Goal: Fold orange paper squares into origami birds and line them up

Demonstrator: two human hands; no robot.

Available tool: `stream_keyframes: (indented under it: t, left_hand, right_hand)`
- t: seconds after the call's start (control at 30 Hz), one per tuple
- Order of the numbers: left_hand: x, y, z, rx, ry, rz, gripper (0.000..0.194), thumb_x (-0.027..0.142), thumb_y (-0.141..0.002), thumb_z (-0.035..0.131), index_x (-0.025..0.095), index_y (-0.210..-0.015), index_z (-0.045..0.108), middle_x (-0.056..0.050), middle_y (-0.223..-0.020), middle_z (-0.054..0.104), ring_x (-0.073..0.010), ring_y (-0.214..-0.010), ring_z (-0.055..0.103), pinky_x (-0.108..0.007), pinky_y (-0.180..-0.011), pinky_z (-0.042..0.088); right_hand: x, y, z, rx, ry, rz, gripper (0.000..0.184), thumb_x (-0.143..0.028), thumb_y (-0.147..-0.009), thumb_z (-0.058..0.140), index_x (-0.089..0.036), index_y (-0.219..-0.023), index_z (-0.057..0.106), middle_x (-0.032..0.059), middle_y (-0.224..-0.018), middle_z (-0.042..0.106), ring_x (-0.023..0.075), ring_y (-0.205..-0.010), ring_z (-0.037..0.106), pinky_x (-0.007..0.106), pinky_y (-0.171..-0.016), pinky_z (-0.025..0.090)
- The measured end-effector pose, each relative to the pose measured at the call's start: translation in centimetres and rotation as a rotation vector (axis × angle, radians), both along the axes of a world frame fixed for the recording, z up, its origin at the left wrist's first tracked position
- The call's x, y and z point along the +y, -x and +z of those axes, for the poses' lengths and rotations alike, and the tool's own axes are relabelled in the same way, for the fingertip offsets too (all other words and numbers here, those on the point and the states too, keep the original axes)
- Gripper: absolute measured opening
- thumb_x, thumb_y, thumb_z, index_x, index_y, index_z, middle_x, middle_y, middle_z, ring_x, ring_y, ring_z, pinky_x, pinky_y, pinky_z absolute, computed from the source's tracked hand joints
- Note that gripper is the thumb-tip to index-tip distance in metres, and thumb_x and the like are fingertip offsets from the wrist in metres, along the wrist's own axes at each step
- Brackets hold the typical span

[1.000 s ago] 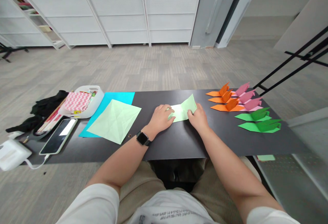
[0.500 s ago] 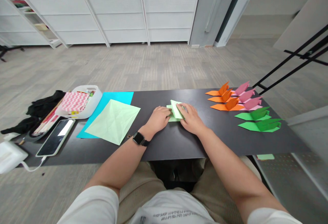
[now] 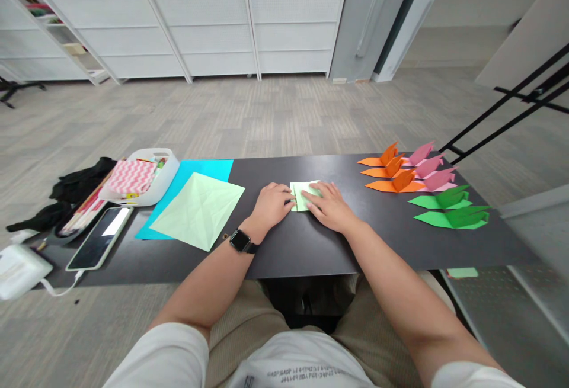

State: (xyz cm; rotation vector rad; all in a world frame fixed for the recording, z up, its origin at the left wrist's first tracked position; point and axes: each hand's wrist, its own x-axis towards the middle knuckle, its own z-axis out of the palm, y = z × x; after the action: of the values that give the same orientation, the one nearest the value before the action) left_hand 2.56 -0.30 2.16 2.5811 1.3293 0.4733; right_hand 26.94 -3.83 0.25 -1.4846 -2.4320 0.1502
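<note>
A small folded pale green paper [image 3: 301, 194] lies flat on the black table [image 3: 311, 246] between my hands. My left hand [image 3: 272, 203] rests with curled fingers against the paper's left edge, a dark watch on its wrist. My right hand [image 3: 329, 205] lies flat on the paper's right part, fingers stretched out and pressing it down. Most of the folded paper is hidden under my right fingers.
A creased pale green sheet [image 3: 198, 210] lies on a blue sheet [image 3: 195, 170] to the left. Further left are a white tray [image 3: 143, 177], a phone [image 3: 100, 237], pens and a white charger [image 3: 20, 269]. Orange [image 3: 391, 170], pink [image 3: 429, 167] and green [image 3: 448, 207] folded paper figures stand at the right.
The paper's right flap, raised a second ago, has been folded over to the left and now lies flat. My right hand moved left onto it and spread out.
</note>
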Motion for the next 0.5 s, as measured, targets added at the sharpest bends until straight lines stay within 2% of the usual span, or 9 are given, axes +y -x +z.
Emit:
stream_keyframes:
  t: [0.2, 0.3, 0.5]
  left_hand:
    - [-0.1, 0.0, 0.3, 0.006, -0.015, 0.028, 0.018, 0.028, -0.1, 0.066, 0.025, -0.114, 0.077, -0.005, -0.111, 0.081, -0.0262, -0.105, 0.07, -0.043, -0.1, 0.051]
    - [-0.2, 0.0, 0.4, -0.001, -0.024, 0.035, 0.025, 0.029, -0.104, 0.06, 0.026, -0.121, 0.076, -0.005, -0.115, 0.081, -0.0257, -0.106, 0.071, -0.043, -0.101, 0.051]
    - [-0.1, -0.1, 0.4, 0.029, -0.013, 0.007, 0.023, 0.038, -0.1, 0.068, 0.027, -0.115, 0.081, -0.004, -0.122, 0.081, -0.0272, -0.108, 0.071, -0.044, -0.102, 0.051]
  right_hand:
    - [0.1, 0.6, 0.0, -0.025, -0.009, -0.016, 0.049, -0.044, -0.107, 0.053, -0.032, -0.154, 0.061, 0.0137, -0.158, 0.053, 0.036, -0.15, 0.04, 0.068, -0.128, 0.024]
    - [0.2, 0.9, -0.2, -0.033, -0.014, -0.015, 0.048, -0.046, -0.107, 0.053, -0.034, -0.153, 0.061, 0.0128, -0.158, 0.053, 0.0359, -0.149, 0.041, 0.068, -0.127, 0.024]
    - [0.1, 1.3, -0.2, -0.047, -0.019, -0.011, 0.05, -0.047, -0.107, 0.052, -0.034, -0.155, 0.059, 0.0126, -0.158, 0.053, 0.0362, -0.149, 0.041, 0.067, -0.128, 0.022]
